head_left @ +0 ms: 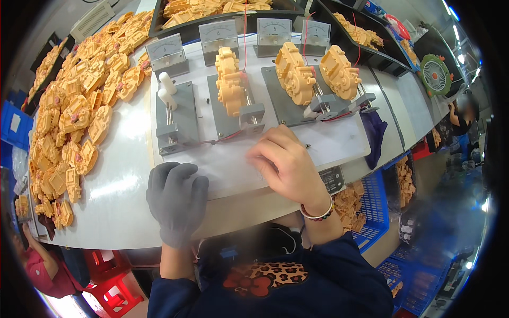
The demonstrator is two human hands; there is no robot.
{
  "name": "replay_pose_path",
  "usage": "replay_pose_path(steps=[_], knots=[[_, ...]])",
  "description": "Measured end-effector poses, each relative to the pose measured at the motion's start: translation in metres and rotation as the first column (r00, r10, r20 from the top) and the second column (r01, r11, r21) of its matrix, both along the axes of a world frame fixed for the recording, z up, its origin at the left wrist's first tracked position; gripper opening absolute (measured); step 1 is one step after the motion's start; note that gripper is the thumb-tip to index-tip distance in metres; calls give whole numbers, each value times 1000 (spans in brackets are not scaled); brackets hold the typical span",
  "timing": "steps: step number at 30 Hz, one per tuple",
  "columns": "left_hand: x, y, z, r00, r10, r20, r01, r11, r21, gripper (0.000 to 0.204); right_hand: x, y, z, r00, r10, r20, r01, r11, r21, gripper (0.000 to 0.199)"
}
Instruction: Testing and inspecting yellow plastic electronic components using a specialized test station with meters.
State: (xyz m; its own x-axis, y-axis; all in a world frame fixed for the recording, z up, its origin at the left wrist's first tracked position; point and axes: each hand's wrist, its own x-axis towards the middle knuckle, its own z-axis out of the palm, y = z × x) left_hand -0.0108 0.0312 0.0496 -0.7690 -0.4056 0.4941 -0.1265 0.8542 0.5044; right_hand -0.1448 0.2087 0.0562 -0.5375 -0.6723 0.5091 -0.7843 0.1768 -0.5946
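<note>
My left hand (177, 204), in a grey glove, is over the table's near edge, its fingers loosely bent and apart, with nothing visible in it. My bare right hand (289, 164) hovers above the white board, its fingers half curled and the thumb apart; I see nothing between them. Ahead stand grey test fixtures with metal pins. A yellow plastic gearbox-like part (229, 82) sits upright on one fixture, another yellow part (295, 74) stands to its right, and a third yellow part (339, 73) is farther right. The left fixture (177, 119) carries only white posts and pins.
Analog meters (220, 36) line the back of the board. A large heap of yellow parts (79, 114) covers the table's left side. Black bins (228, 20) of parts stand behind. A purple cloth (374, 139) hangs at right; a blue crate (375, 206) is below. Other people are nearby.
</note>
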Motion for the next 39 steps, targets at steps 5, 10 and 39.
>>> replay_pose_path(steps=[5,10,39], knots=[[0,-1,-2,1000,-11,-8,12,1000,8,18,0,0,-2,1000,-6,9,6,1000,-10,10],[0,-1,-1,1000,4,8,-4,1000,25,17,0,0,-3,1000,-7,-5,7,1000,-13,10],[-47,0,92,947,-318,-50,293,916,-275,26,8,-5,10,943,143,301,-24,929,-369,56]])
